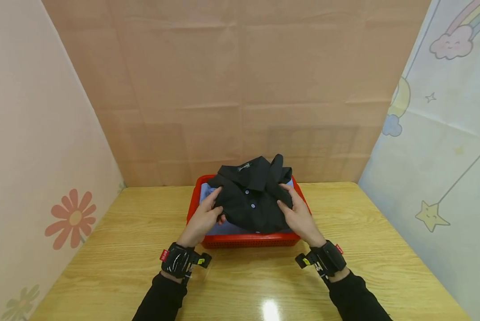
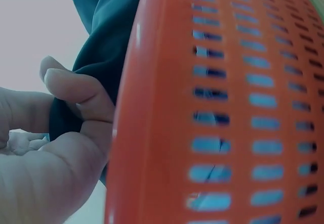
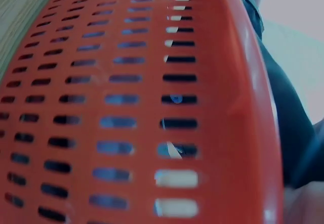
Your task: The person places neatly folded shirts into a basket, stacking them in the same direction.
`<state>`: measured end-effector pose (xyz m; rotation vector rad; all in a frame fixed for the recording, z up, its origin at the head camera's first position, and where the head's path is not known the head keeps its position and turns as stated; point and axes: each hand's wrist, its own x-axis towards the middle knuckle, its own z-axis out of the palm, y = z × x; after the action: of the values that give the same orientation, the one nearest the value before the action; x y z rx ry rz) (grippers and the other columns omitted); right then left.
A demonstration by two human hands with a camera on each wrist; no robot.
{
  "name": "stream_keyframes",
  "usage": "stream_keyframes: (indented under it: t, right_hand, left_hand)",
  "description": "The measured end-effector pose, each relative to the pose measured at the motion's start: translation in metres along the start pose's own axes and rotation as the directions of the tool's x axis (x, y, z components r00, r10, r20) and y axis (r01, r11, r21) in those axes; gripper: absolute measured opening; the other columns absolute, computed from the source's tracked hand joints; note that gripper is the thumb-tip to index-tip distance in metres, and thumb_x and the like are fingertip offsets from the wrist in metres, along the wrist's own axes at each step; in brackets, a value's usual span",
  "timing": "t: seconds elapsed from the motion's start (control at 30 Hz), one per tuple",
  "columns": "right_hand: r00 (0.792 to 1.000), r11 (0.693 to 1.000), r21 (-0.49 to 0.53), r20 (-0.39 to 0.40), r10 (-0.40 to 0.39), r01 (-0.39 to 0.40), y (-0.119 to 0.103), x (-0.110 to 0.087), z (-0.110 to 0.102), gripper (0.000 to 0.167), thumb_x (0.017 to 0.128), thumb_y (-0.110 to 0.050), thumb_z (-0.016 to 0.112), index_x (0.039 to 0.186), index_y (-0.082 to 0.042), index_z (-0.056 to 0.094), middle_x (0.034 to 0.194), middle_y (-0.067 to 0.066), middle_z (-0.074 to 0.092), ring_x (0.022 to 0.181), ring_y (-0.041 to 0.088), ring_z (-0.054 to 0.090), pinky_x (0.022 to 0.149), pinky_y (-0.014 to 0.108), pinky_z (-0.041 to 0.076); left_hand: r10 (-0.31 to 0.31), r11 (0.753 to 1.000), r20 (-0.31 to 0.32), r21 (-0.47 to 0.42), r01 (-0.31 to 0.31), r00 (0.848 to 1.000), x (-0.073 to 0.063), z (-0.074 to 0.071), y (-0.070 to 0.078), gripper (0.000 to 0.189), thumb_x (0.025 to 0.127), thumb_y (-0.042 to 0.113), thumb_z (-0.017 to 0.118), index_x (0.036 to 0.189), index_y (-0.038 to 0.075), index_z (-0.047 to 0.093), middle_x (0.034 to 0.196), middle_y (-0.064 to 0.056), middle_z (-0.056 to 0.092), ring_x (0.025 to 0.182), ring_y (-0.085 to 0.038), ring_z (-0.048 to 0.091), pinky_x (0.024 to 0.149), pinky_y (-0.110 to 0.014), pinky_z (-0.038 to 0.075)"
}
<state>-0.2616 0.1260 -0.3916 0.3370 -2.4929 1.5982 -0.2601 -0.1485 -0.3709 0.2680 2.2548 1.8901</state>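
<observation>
A black collared shirt (image 1: 256, 209) with pale buttons lies bunched over a red plastic basket (image 1: 249, 240). My left hand (image 1: 201, 218) grips the shirt's left side, thumb on top; in the left wrist view its fingers (image 2: 76, 90) curl round the dark fabric beside the basket rim. On the opposite side my right hand (image 1: 300, 218) pinches the shirt between thumb and fingers. Only a blurred bit of that hand (image 3: 306, 204) shows in the right wrist view, mostly hidden behind the basket wall. Blue cloth (image 1: 227, 229) lies under the shirt inside the basket.
The basket stands on a wooden table (image 1: 143, 232) close to a brown paper-covered back wall (image 1: 240, 89). Pale decorated panels (image 1: 436, 147) rise along both sides. Slotted holes run through the basket's walls.
</observation>
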Motion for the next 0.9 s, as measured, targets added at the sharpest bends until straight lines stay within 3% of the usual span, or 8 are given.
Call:
stream_keyframes:
  t: [0.3, 0.53, 0.67, 0.9]
  right_hand:
    - [0.998, 0.999, 0.007, 0.049, 0.035, -0.035, -0.003, 0.009, 0.013, 0.049, 0.101, -0.010, 0.051, 0.148, -0.015, 0.034, 0.157, 0.015, 0.032, 0.144, 0.038, 0.030, 0.113, 0.062, 0.027]
    - [0.998, 0.998, -0.025, 0.042, 0.052, -0.051, 0.003, 0.009, 0.015, 0.049, 0.101, -0.011, 0.051, 0.147, -0.013, 0.034, 0.156, 0.015, 0.034, 0.145, 0.037, 0.029, 0.114, 0.062, 0.024]
    - [0.998, 0.997, -0.065, 0.049, 0.046, -0.043, 0.007, 0.007, 0.013, 0.050, 0.101, -0.010, 0.052, 0.147, -0.012, 0.034, 0.156, 0.016, 0.033, 0.145, 0.038, 0.028, 0.114, 0.062, 0.023]
    - [0.995, 0.984, -0.177, 0.092, 0.026, -0.010, 0.010, 0.008, 0.008, 0.050, 0.100, -0.012, 0.054, 0.147, -0.012, 0.035, 0.151, 0.020, 0.041, 0.136, 0.041, 0.042, 0.108, 0.062, 0.034]
  left_hand:
    - [-0.018, 1.000, -0.015, 0.005, 0.018, 1.000, 0.001, -0.015, -0.004, 0.061, 0.101, 0.002, 0.040, 0.157, 0.020, 0.022, 0.133, -0.014, 0.044, 0.072, -0.021, 0.054, 0.071, -0.029, 0.048]
    - [-0.026, 0.999, -0.019, 0.044, 0.026, 0.999, 0.003, -0.014, -0.008, 0.062, 0.101, 0.002, 0.041, 0.157, 0.020, 0.023, 0.119, -0.017, 0.049, 0.071, -0.020, 0.055, 0.070, -0.029, 0.048]
    - [-0.032, 0.997, -0.018, 0.063, 0.033, 0.999, 0.003, -0.013, -0.011, 0.061, 0.101, 0.002, 0.041, 0.157, 0.019, 0.023, 0.131, -0.015, 0.046, 0.071, -0.020, 0.055, 0.071, -0.030, 0.049]
    - [-0.032, 0.993, -0.009, 0.109, 0.033, 0.999, 0.001, -0.012, -0.011, 0.061, 0.101, 0.002, 0.041, 0.157, 0.018, 0.022, 0.121, -0.019, 0.049, 0.067, -0.019, 0.056, 0.069, -0.032, 0.052]
